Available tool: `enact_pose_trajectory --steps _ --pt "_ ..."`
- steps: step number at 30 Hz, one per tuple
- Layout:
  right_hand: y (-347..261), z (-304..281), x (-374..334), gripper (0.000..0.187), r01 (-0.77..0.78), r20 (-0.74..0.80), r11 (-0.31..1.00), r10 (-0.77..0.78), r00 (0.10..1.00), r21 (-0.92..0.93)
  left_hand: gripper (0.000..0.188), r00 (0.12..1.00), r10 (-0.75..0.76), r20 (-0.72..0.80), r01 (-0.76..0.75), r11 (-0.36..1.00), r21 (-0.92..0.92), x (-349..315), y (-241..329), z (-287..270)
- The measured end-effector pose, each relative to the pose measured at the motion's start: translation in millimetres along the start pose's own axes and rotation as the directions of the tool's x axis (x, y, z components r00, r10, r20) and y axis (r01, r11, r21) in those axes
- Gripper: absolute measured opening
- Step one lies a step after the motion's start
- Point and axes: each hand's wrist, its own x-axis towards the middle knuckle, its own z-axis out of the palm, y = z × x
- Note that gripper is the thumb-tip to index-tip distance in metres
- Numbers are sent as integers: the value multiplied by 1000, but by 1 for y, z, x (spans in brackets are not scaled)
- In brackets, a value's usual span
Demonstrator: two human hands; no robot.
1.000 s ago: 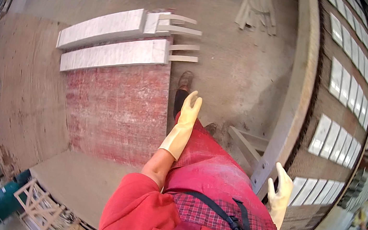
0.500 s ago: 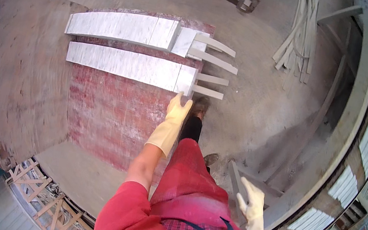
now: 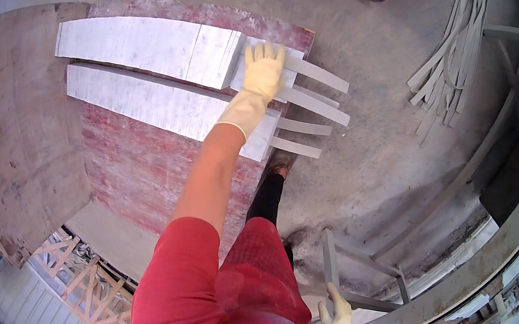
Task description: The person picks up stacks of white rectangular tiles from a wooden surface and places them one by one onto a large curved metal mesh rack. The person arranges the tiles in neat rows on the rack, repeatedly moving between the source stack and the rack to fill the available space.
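My left hand (image 3: 261, 78), in a cream rubber glove, lies with its fingers stretched forward on a whitish, marble-like flat tile (image 3: 294, 55). That tile is at the right end of the far row of upright tiles (image 3: 142, 43), lower than the row. The palm hides much of the tile. A near row of similar tiles (image 3: 140, 95) runs beneath my left wrist. Pale flat strips (image 3: 319, 74) stick out past the right ends of both rows. My right hand (image 3: 336, 318), also gloved, hangs low at the right beside a metal frame, fingers apart and holding nothing.
Both rows rest on a red, worn board (image 3: 149, 164), with a brown plywood sheet (image 3: 18, 128) at its left. A bundle of long strips (image 3: 451, 64) lies on the floor at the far right. Grey metal framing (image 3: 363, 301) stands near my right hand; a wooden crate (image 3: 90, 291) is at lower left.
My left hand has moved forward from the near row's right end onto the flat tile at the far row's end. My right hand has dropped lower in the view, and the view has shifted.
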Motion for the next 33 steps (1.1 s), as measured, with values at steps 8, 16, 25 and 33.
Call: enact_pose_trajectory --steps 8,16,25,33 --pt "-25 6 33 62 -107 10 983 107 994 146 84 969 78 233 -86 996 22 38 -29 8" --pt "-38 6 34 62 -113 -5 984 115 993 137 54 983 68 170 -104 972 213 40 -25 19" --pt "-38 16 30 63 -122 31 988 120 992 98 76 963 -216 161 176 957 229 45 -88 -28" --pt "-44 13 40 60 -115 34 991 113 993 61 58 965 -55 257 29 994 104 34 -87 -44"
